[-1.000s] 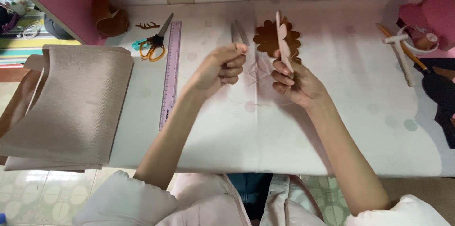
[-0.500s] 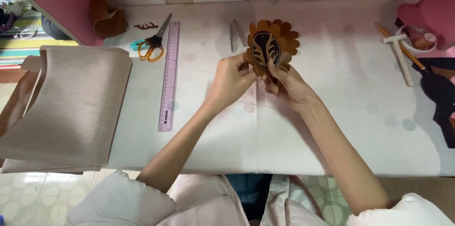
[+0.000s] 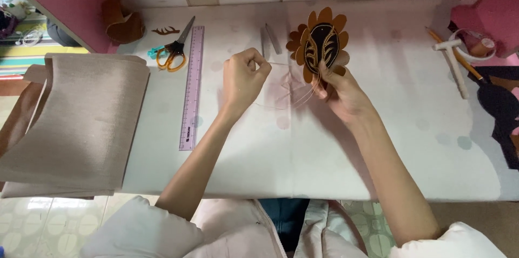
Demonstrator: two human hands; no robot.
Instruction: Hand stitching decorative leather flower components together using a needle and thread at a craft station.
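Left hand (image 3: pixel 244 77) drew thread (image 3: pixel 292 96) from leather flower (image 3: pixel 320 46).

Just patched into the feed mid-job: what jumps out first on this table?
The brown flower-shaped leather piece with a dark oval centre stands out, held up by the right hand above the white tabletop. The left hand pinches a thin pale thread running to it. At far left lie a beige folded fabric sheet, a purple plastic ruler and orange-handled scissors.
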